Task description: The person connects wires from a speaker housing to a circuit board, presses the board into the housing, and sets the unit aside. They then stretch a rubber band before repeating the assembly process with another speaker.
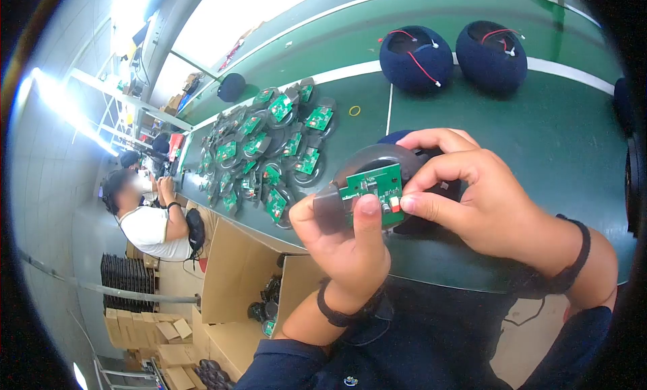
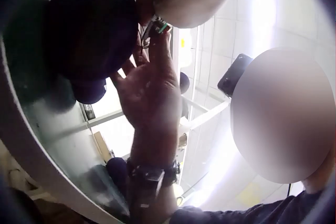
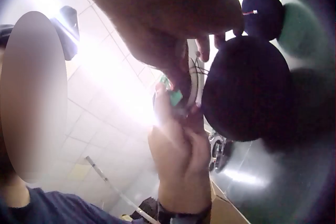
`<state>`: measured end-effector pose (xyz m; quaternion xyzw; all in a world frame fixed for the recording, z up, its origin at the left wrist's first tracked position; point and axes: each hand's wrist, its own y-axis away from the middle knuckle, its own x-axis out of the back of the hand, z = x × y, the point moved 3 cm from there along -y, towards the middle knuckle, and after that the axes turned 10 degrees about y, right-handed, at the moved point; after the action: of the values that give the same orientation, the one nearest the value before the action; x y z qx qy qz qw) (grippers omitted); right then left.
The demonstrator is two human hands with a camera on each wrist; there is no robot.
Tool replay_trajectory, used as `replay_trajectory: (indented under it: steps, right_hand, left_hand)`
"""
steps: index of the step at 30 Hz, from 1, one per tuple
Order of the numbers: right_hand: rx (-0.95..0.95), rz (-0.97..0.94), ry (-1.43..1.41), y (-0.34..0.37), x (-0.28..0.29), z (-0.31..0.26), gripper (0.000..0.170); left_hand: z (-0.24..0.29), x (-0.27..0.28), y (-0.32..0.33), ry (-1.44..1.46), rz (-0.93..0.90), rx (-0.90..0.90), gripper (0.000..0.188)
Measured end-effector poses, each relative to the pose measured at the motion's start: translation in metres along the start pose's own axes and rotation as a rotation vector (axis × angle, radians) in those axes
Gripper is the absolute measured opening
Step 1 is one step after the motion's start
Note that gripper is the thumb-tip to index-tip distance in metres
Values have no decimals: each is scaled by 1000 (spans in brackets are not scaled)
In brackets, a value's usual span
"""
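Observation:
My left hand (image 1: 347, 252) holds a black round plastic part with a green circuit board (image 1: 373, 182) on it, the thumb lying on the board's face. At the board's right edge, the thumb and index finger of my right hand (image 1: 482, 191) pinch a small red-and-white wire plug (image 1: 395, 203). Its other fingers reach over the dark round part behind. A dark blue fabric-covered shell (image 3: 247, 87) sits just beyond the hands, largely hidden in the head view. Thin wires (image 3: 197, 69) run from it toward the hands in the right wrist view.
Two dark blue shells (image 1: 416, 60) with red and white wires stand at the back of the green table (image 1: 566, 134). Many black parts with green boards (image 1: 256, 144) are heaped at left. A cardboard box (image 1: 236, 275) is below the table edge; another person (image 1: 151, 221) sits beyond.

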<state>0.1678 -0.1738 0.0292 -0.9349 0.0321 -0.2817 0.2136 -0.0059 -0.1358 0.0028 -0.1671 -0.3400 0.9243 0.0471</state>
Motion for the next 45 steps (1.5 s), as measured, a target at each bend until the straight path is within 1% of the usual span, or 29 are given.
replay_trajectory:
  steps: [2, 5, 9, 11, 14, 18, 20, 23, 27, 29, 33, 35, 36, 38, 39, 40, 42, 43, 45]
  right_hand:
    - [-65, 51, -76, 1, -5, 2, 10]
    - [-15, 77, -45, 3, -8, 1, 12]
    - [21, 29, -57, -1, -2, 0, 12]
    - [-106, -26, -172, -1, 0, -1, 11]
    - [-122, 8, -151, -1, 3, -5, 11]
    - [-109, 17, -85, 0, 1, -5, 12]
    - [-110, 22, -87, 1, 1, -5, 12]
    - [-102, 12, -98, 2, 0, -4, 12]
    - [-129, 7, -99, 1, -3, -5, 10]
    - [-53, 43, -12, 3, -3, -5, 14]
    - [-69, 26, -22, 3, -5, -6, 14]
    - [-40, 40, 38, 2, -5, -8, 13]
    - [-38, 35, 52, 1, -2, -6, 13]
    - [-13, 36, -98, -7, 9, 5, 15]
    - [55, 94, -5, -11, 15, 7, 19]
    - [136, 107, 143, -15, 23, 7, 26]
    - [92, -21, 355, -14, 33, -1, 31]
    - [95, -27, 359, -15, 38, -9, 31]
    - [-125, -307, 447, -14, 40, -11, 35]
  left_hand:
    - [-2, 2, -3, 76, -5, 106, 43]
    - [-5, 7, -3, 111, -22, 125, 40]
    - [-6, 7, -3, 123, 10, 125, 39]
    - [-6, 6, -2, 105, -8, 120, 38]
    - [-3, 4, -2, 155, -11, 159, 39]
    - [-1, 2, 1, 99, 3, 135, 40]
    - [-1, 1, 2, 68, 23, 74, 41]
    - [-1, -1, 3, 37, 6, 36, 41]
    - [-4, 2, 5, 36, 10, 87, 42]
    - [-2, 0, 5, 68, -1, 116, 41]
    - [-6, 3, 5, 77, 6, 96, 39]
    - [-5, 6, 2, 86, -33, 181, 36]
    - [-4, 7, 2, 99, -26, 179, 36]
    - [-4, 12, -1, 104, -26, 198, 34]
    - [-4, 13, -1, 106, -21, 195, 34]
    - [-3, 14, -2, 108, 1, 211, 35]
    - [-2, 19, -2, 113, 28, 226, 35]
    - [-2, 22, -2, 136, 28, 240, 36]
    - [-3, 28, -1, 167, 35, 256, 37]
